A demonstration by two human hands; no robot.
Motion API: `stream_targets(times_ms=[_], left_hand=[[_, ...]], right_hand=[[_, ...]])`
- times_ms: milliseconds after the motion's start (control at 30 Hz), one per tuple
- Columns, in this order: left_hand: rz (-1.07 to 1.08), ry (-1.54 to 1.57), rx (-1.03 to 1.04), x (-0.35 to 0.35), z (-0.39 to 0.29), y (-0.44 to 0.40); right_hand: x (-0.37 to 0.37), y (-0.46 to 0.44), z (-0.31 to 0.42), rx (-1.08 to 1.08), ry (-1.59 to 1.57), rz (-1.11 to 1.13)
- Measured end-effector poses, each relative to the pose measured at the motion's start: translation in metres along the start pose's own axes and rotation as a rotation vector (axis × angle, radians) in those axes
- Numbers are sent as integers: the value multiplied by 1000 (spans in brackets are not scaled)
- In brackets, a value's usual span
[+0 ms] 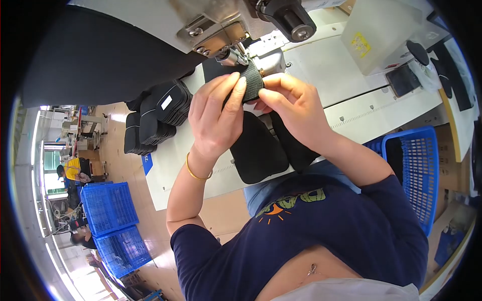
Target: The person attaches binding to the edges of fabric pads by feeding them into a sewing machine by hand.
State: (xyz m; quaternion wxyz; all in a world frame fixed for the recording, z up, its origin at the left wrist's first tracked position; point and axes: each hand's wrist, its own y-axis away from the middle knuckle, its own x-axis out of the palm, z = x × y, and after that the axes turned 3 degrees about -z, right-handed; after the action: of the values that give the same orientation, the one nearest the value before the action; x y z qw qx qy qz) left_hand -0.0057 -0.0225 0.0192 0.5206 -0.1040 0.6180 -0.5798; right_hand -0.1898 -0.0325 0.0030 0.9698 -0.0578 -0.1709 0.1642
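A dark grey, ribbed fabric piece (pixel 253 83) is held up just under the presser foot area of a sewing machine (pixel 233 55). My left hand (pixel 218 113) pinches its left side between thumb and fingers. On the other side, my right hand (pixel 296 108) grips the edge of the same piece with bent fingers and thumb. The lower part of the fabric is partly hidden by my fingers. Below my hands, black padded fabric pieces (pixel 258 150) lie on the white table (pixel 201 183) and reach over its front edge.
Stacks of black fabric pieces (pixel 165 108) stand to the left, one with a white label. A blue basket (pixel 411 170) is at my right; blue crates (pixel 108 208) stand on the floor at left. A translucent box (pixel 379 37) and a dark phone-like slab (pixel 403 80) sit at the back right.
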Motion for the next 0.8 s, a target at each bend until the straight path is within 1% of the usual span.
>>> stream_targets(times_ms=[100,200,233,433,533,800], left_hand=[[-29,46,19,5,-2,-3],[-42,58,18,7,-4,-3],[-48,64,16,7,-4,-3],[-31,59,18,6,-4,-4],[-12,55,17,3,-5,-7],[54,48,26,-3,-5,-10]], right_hand=[[2,9,-12,-24,-57,53],[10,14,-11,70,-307,123],[11,14,-11,93,-347,141],[15,16,-14,103,-350,153],[21,16,-16,80,-437,139],[25,18,-15,94,-415,141]])
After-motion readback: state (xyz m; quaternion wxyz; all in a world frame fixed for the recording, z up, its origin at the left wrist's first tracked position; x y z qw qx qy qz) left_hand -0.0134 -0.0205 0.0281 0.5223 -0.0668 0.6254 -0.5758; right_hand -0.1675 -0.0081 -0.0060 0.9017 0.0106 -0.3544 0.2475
